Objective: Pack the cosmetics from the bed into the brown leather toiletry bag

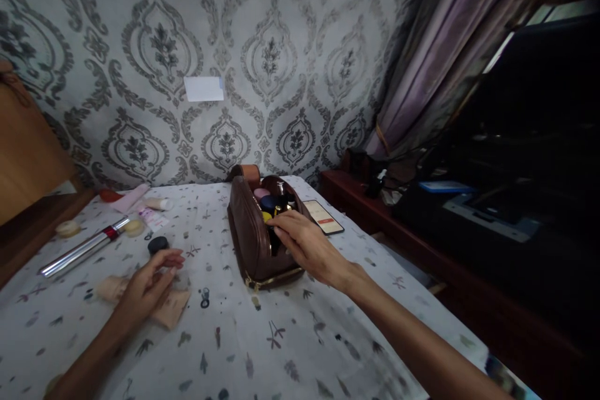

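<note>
"Patterned wallpaper (269,53) fills the top of the frame, with a printed white cloth (210,344) below. What's out on it?"

"From the left edge: a cream pot (68,229), a silver tube (84,250), a red piece (110,195), a second pot (134,227), a pale tube (158,204) and a black pot (158,244)."

"And the left hand (152,281), lower left?"

"Fingers loosely bent and parted, over a beige thing (175,307) on the cloth. I see nothing gripped."

"Where's the bag?"

"Brown bag (241,225), centre of the frame, standing with its top open. A pink lid (261,192), a blue lid (269,202) and a yellow cap (267,217) show inside."

"Right hand (304,240)?"

"Just right of centre, fingertips at the opening beside the yellow cap. I can't tell whether they pinch anything."

"How far along, then?"

"Partway, I'd judge: several things are in the bag, but the loose ones at left lie outside it and it isn't closed. I can't say which way they're going."

"Farther right?"

"A phone (324,217) beside the bag, then a mauve curtain (422,44), upper right."
</note>
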`<action>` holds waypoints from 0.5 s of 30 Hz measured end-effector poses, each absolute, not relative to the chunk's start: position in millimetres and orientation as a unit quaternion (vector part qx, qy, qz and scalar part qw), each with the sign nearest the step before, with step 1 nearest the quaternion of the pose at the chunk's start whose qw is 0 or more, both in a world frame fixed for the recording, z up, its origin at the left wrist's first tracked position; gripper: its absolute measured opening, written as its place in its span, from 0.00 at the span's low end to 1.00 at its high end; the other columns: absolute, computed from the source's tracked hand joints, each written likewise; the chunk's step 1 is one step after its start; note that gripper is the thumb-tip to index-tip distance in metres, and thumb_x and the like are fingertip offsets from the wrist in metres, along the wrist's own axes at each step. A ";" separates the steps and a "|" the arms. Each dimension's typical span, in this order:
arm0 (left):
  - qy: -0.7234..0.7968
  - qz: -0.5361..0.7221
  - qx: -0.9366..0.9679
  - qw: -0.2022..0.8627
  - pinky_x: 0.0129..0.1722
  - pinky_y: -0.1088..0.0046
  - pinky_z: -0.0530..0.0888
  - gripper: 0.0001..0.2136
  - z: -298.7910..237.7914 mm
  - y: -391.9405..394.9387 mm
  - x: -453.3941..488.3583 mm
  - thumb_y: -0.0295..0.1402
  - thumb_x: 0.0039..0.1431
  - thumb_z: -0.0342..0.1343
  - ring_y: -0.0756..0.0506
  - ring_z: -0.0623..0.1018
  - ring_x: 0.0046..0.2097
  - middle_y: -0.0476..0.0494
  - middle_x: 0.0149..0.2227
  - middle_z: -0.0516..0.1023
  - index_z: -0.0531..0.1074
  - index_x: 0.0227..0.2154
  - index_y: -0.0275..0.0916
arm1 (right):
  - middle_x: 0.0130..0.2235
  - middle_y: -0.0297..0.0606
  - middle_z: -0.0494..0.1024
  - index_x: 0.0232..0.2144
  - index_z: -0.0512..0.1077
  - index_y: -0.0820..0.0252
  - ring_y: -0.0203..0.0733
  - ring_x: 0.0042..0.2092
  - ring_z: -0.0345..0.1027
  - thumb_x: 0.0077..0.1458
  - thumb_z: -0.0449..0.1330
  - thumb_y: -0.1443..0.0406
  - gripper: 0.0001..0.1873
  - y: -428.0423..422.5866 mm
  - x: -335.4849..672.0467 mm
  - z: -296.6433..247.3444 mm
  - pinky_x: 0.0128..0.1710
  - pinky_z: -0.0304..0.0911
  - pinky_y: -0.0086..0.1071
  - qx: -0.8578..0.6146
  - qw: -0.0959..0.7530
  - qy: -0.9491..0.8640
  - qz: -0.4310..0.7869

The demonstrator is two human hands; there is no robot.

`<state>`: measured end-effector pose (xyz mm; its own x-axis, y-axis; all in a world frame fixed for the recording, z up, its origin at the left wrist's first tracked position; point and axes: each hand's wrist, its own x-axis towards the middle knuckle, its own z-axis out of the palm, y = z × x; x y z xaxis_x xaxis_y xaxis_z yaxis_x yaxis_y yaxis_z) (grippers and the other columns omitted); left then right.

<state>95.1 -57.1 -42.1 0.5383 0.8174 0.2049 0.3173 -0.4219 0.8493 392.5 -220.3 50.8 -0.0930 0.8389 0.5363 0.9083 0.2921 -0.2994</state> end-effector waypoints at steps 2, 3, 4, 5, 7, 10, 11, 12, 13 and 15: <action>0.362 0.315 0.787 0.388 0.46 0.64 0.77 0.20 -42.3 -56.7 94.9 0.48 0.54 0.53 0.39 0.80 0.46 0.37 0.43 0.80 0.72 0.44 0.39 | 0.43 0.45 0.78 0.44 0.72 0.61 0.46 0.46 0.70 0.67 0.46 0.67 0.14 -218.8 391.1 49.5 0.46 0.67 0.38 -0.599 0.310 -0.737 -0.049; 0.362 0.314 0.789 0.384 0.46 0.64 0.76 0.21 -42.4 -56.5 94.7 0.48 0.54 0.53 0.38 0.79 0.47 0.37 0.43 0.80 0.72 0.44 0.39 | 0.42 0.46 0.77 0.43 0.72 0.61 0.46 0.45 0.70 0.68 0.46 0.67 0.14 -218.7 390.9 49.0 0.45 0.67 0.39 -0.604 0.306 -0.734 -0.046; 0.363 0.312 0.791 0.382 0.46 0.64 0.76 0.21 -42.7 -56.2 94.6 0.48 0.54 0.53 0.38 0.79 0.47 0.37 0.43 0.80 0.72 0.44 0.39 | 0.42 0.46 0.77 0.41 0.73 0.61 0.46 0.44 0.70 0.68 0.46 0.67 0.15 -219.0 391.0 48.7 0.45 0.67 0.39 -0.609 0.305 -0.731 -0.043; 0.363 0.309 0.793 0.381 0.46 0.63 0.76 0.21 -43.2 -55.8 94.4 0.49 0.55 0.53 0.38 0.79 0.47 0.38 0.43 0.80 0.72 0.45 0.40 | 0.41 0.46 0.77 0.40 0.73 0.61 0.45 0.44 0.70 0.68 0.45 0.66 0.16 -219.5 391.2 48.4 0.44 0.67 0.39 -0.612 0.306 -0.728 -0.042; 0.361 0.304 0.796 0.380 0.46 0.63 0.76 0.21 -45.0 -54.9 94.0 0.49 0.55 0.53 0.38 0.79 0.47 0.38 0.44 0.80 0.72 0.46 0.40 | 0.41 0.45 0.77 0.40 0.73 0.61 0.45 0.43 0.70 0.69 0.45 0.66 0.16 -220.7 391.8 47.5 0.44 0.67 0.39 -0.615 0.313 -0.723 -0.040; 0.360 0.312 0.792 0.382 0.45 0.64 0.77 0.21 -49.2 -53.6 93.3 0.48 0.56 0.53 0.39 0.79 0.47 0.38 0.44 0.80 0.72 0.46 0.40 | 0.42 0.44 0.78 0.42 0.73 0.60 0.45 0.44 0.70 0.68 0.46 0.66 0.15 -222.2 391.5 43.4 0.44 0.68 0.39 -0.612 0.329 -0.718 -0.041; 0.360 0.317 0.789 0.384 0.45 0.64 0.77 0.20 -50.6 -53.3 93.2 0.48 0.57 0.53 0.39 0.79 0.47 0.38 0.44 0.80 0.72 0.46 0.40 | 0.42 0.44 0.78 0.43 0.73 0.60 0.45 0.44 0.70 0.67 0.47 0.67 0.14 -222.6 391.0 41.1 0.45 0.68 0.39 -0.610 0.334 -0.717 -0.045; 0.361 0.321 0.787 0.384 0.45 0.64 0.77 0.20 -51.9 -53.1 93.2 0.48 0.57 0.52 0.39 0.79 0.47 0.38 0.44 0.80 0.72 0.46 0.40 | 0.43 0.44 0.78 0.44 0.72 0.59 0.46 0.45 0.70 0.67 0.48 0.67 0.13 -222.9 390.1 38.6 0.46 0.68 0.41 -0.608 0.340 -0.716 -0.049; 0.361 0.324 0.786 0.383 0.45 0.63 0.77 0.20 -52.8 -53.0 93.2 0.48 0.57 0.53 0.39 0.79 0.47 0.38 0.44 0.80 0.73 0.46 0.40 | 0.43 0.45 0.78 0.45 0.72 0.59 0.46 0.46 0.70 0.67 0.48 0.67 0.13 -223.3 389.1 35.8 0.47 0.69 0.42 -0.605 0.346 -0.715 -0.054; 0.363 0.327 0.785 0.380 0.45 0.63 0.78 0.20 -53.8 -53.3 93.5 0.49 0.57 0.53 0.38 0.79 0.47 0.38 0.43 0.80 0.73 0.46 0.40 | 0.45 0.45 0.78 0.46 0.71 0.59 0.47 0.48 0.70 0.65 0.50 0.68 0.12 -223.9 387.0 30.1 0.49 0.69 0.43 -0.601 0.362 -0.710 -0.064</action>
